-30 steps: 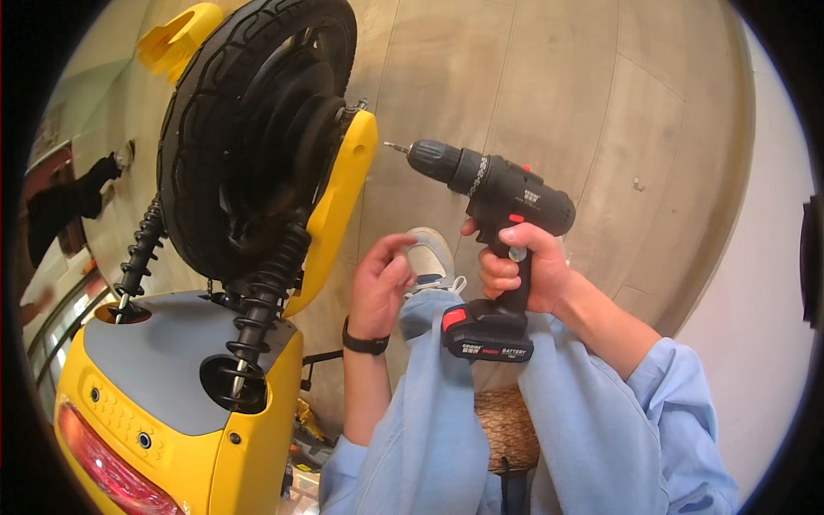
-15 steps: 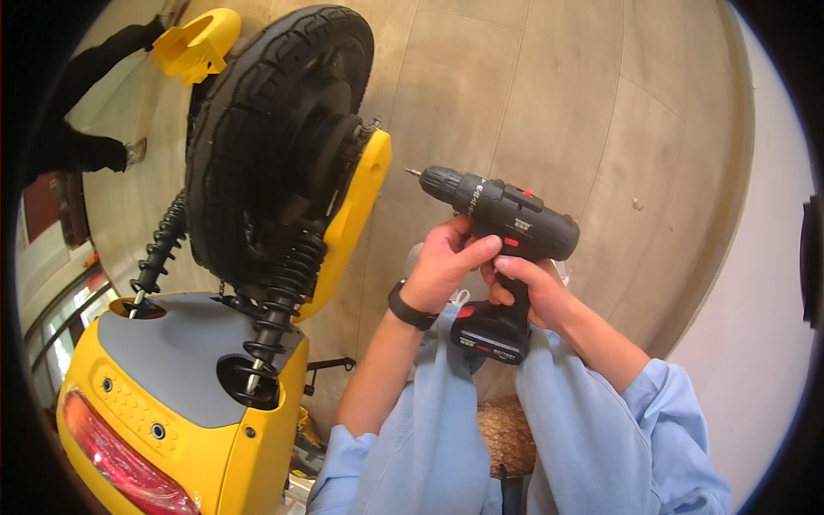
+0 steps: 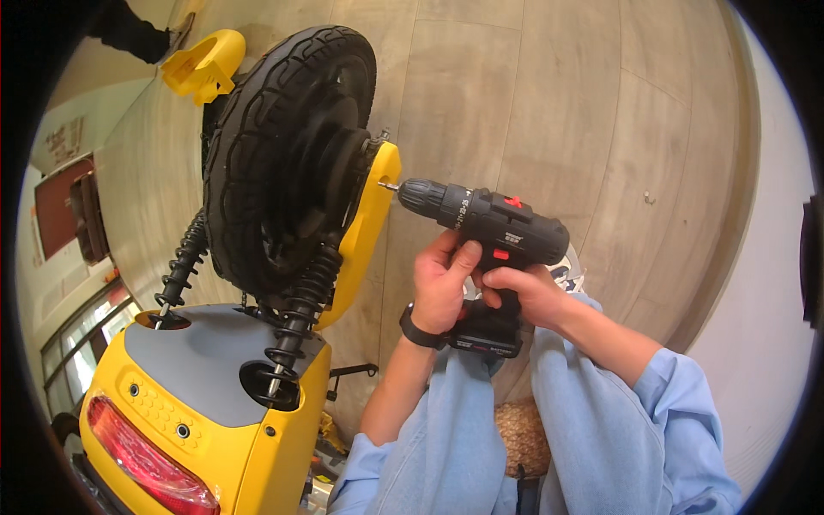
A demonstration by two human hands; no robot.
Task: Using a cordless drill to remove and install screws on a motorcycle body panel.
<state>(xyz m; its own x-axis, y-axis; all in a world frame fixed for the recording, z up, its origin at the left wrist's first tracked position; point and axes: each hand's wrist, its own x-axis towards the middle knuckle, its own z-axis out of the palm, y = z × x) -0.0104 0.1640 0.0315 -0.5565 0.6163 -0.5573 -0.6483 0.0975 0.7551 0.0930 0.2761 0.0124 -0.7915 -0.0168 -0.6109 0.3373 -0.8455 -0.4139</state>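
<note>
A black cordless drill (image 3: 525, 230) with red switches points left, level above the floor. My right hand (image 3: 530, 293) is closed around its handle, over the black battery block (image 3: 486, 342) at the base. My left hand (image 3: 439, 287) is closed on the front of the same handle, its thumb beneath the drill body; a black band circles the wrist. The short bit (image 3: 389, 185) meets the edge of a long yellow swingarm cover (image 3: 367, 225) in the picture; whether it sits in a screw I cannot tell. Beside the cover is a black-tyred wheel (image 3: 283, 163) in the air.
A yellow scooter body (image 3: 283, 446) lies at the lower left, with a grey panel (image 3: 202, 369), a red tail light (image 3: 150, 451) and two coil shock absorbers (image 3: 299, 318). A loose yellow fender (image 3: 206, 64) is beyond the wheel. Another person's leg (image 3: 129, 33) shows at the upper left.
The drill has moved left against the scooter, and its bit now reaches the yellow cover. The scooter sits slightly farther right and lower in view. The other person's leg has moved up in view.
</note>
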